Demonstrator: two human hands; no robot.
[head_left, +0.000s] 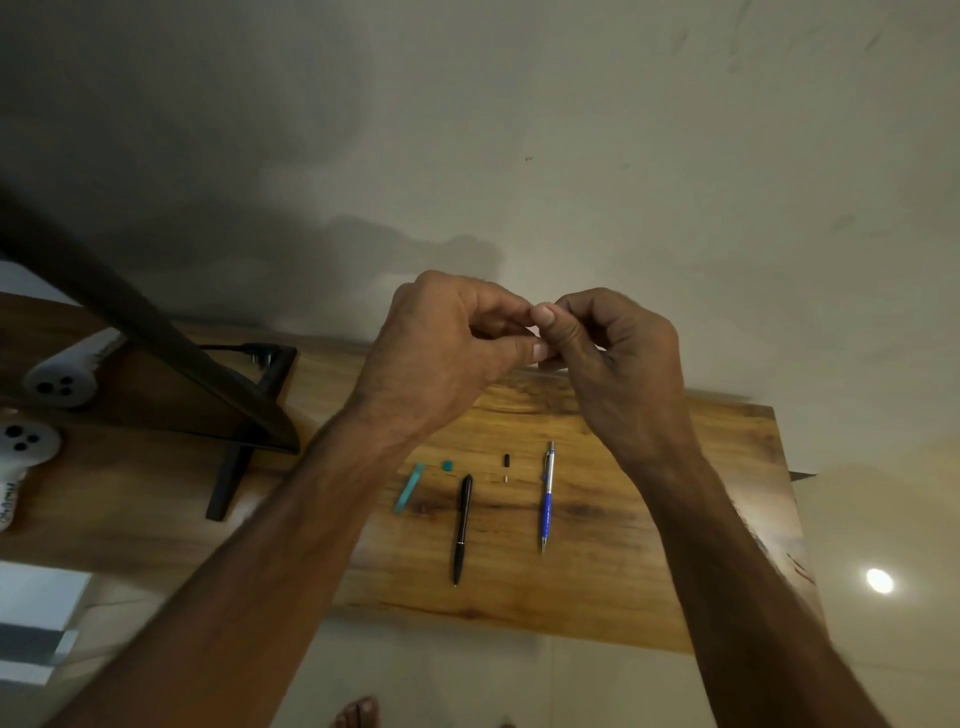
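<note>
Wooden table (649, 545), far edge beneath left hand (441, 353) and right hand (618, 364), grips pinched together, contents hidden

Above the black pen (462, 527), the left hand (441, 353) and right hand (618, 358) meet fingertip to fingertip; I can't see anything between them. Just right of the pen's top, a black bit (506, 459) and a white speck (505, 478) are too small to identify. Far left of the pen, the screen (156, 353) runs off the edge.

Open table (675, 519) right of blue pencil (547, 499); monitor (156, 364) blocks left.
</note>
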